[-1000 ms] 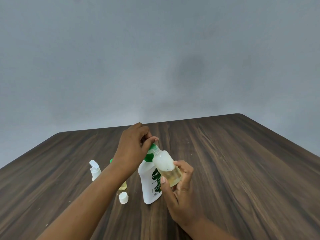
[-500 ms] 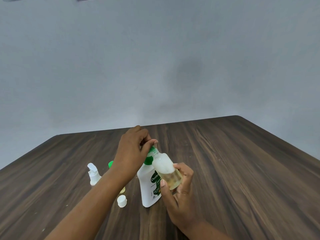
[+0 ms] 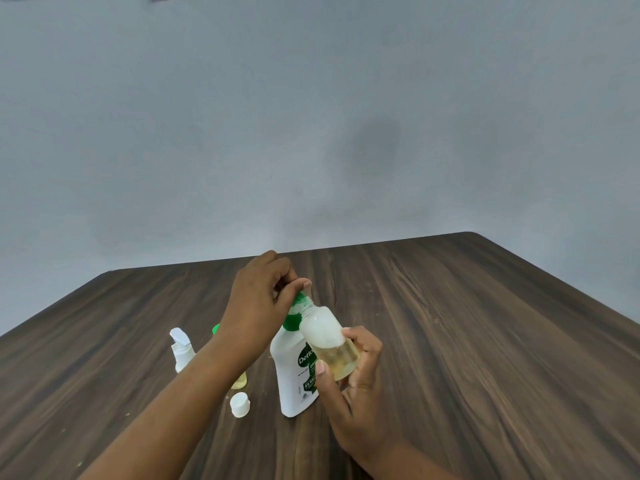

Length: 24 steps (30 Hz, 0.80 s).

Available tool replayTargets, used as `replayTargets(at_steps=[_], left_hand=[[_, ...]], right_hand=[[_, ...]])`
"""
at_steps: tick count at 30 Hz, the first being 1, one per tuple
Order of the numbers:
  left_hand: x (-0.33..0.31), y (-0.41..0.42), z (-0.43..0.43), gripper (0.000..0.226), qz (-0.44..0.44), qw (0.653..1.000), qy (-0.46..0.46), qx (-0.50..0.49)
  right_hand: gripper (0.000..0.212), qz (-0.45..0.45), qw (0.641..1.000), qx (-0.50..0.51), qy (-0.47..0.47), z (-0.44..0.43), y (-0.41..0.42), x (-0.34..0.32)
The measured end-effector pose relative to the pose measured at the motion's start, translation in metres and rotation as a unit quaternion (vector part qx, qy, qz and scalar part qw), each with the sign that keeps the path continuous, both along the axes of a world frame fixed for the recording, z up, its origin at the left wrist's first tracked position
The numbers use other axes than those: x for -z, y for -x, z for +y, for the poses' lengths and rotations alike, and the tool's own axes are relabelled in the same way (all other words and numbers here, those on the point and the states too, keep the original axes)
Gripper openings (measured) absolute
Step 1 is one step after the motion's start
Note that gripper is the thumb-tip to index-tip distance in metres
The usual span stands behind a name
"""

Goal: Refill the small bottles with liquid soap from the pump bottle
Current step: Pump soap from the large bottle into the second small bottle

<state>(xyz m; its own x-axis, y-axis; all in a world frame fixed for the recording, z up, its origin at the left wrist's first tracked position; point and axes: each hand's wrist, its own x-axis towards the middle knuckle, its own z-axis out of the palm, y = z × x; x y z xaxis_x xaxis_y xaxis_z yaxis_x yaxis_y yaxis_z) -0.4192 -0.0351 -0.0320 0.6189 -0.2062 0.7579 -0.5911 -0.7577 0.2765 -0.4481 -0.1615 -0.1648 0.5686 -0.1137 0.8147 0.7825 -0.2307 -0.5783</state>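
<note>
A white pump bottle point(image 3: 294, 379) with a green label and green pump head stands on the wooden table point(image 3: 467, 341). My left hand point(image 3: 258, 306) is closed over the green pump head from above. My right hand point(image 3: 356, 386) grips a small clear bottle point(image 3: 329, 339), tilted with its open neck up against the pump's nozzle. That small bottle holds yellowish liquid in its lower part and white foam above it.
Left of the pump bottle stand a small white bottle with a flip cap open point(image 3: 181, 348) and a small bottle of yellow liquid point(image 3: 239, 379), mostly hidden by my left forearm. A loose white cap point(image 3: 240, 404) lies on the table. A grey wall rises behind.
Both hands keep their hold on the pump head and the small bottle. The whole scene has shifted slightly in the view; foam and liquid in the small bottle look much the same.
</note>
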Motion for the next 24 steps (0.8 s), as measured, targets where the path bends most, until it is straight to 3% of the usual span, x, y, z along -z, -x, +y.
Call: replayTargets(at_steps=[10, 19, 24], left_hand=[[-0.0053, -0.0015, 0.0015, 0.039, 0.016, 0.999, -0.026, 0.02], [-0.0106, -0.0001, 0.0031, 0.03, 0.023, 0.999, -0.02, 0.04], [-0.0028, -0.0001, -0.0003, 0.038, 0.024, 0.999, -0.004, 0.029]], right_hand=[[0.038, 0.004, 1.0, -0.007, 0.006, -0.0008, 0.0011, 0.0004], [0.037, -0.016, 1.0, -0.005, -0.001, -0.0013, 0.0035, -0.0046], [0.04, -0.004, 1.0, 0.001, -0.005, -0.0011, 0.0038, -0.0031]])
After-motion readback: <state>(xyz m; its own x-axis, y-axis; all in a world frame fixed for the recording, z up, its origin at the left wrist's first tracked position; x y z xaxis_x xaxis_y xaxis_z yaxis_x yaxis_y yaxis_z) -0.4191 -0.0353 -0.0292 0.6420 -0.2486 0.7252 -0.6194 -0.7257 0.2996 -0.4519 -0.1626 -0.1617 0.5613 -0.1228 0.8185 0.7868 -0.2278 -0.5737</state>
